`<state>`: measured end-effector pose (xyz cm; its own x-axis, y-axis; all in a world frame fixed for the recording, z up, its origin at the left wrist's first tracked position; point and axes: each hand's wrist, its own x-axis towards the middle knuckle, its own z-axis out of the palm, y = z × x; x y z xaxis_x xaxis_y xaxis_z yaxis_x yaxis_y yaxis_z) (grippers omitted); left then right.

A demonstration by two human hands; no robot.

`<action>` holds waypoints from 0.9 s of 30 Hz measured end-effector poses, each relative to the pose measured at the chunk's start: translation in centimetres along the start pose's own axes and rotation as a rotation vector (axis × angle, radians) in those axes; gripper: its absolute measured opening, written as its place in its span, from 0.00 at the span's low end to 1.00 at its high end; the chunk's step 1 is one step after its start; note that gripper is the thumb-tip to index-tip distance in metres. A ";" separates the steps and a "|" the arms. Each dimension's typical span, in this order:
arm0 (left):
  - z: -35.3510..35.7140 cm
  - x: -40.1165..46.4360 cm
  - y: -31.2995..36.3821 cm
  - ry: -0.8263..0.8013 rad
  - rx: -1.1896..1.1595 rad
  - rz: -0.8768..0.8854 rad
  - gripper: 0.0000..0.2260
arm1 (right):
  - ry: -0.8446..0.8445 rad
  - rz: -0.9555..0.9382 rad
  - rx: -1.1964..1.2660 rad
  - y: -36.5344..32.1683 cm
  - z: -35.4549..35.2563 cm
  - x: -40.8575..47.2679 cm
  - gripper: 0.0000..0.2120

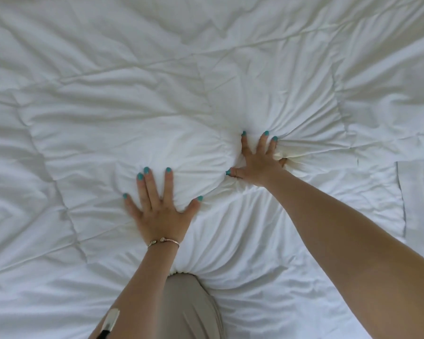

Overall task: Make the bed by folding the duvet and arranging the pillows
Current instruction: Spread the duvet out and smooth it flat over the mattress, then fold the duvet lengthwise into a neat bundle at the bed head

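Observation:
A white quilted duvet (108, 113) fills nearly the whole view, spread out and creased. My left hand (159, 206) lies flat on it with fingers spread, palm down, pressing the fabric. My right hand (257, 165) reaches further ahead and presses into the duvet with fingers spread, sinking in so that folds radiate from it. No pillows are in view.
My knee in beige trousers (189, 304) presses on the duvet at the bottom middle. At the right, a flat white sheet (419, 199) shows beyond the duvet's edge.

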<state>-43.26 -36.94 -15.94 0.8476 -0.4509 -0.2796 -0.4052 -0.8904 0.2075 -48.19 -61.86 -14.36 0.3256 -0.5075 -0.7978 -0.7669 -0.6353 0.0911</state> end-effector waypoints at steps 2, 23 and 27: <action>0.0 -0.1 0.2 -0.029 0.070 -0.013 0.42 | 0.038 0.000 0.016 0.0 0.1 -0.2 0.53; -8.6 -39.8 -1.8 -0.251 -0.520 -0.365 0.27 | -0.057 -0.524 0.328 9.5 27.3 -36.4 0.29; -10.3 -44.1 -1.9 -0.177 -0.521 -0.391 0.29 | -0.118 -0.741 0.630 6.0 27.4 -41.4 0.30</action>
<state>-76.33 -14.68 5.66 0.8113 -0.1442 -0.5666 0.1764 -0.8636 0.4724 -81.43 -28.74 2.93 0.8128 -0.0221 -0.5821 -0.5565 -0.3247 -0.7648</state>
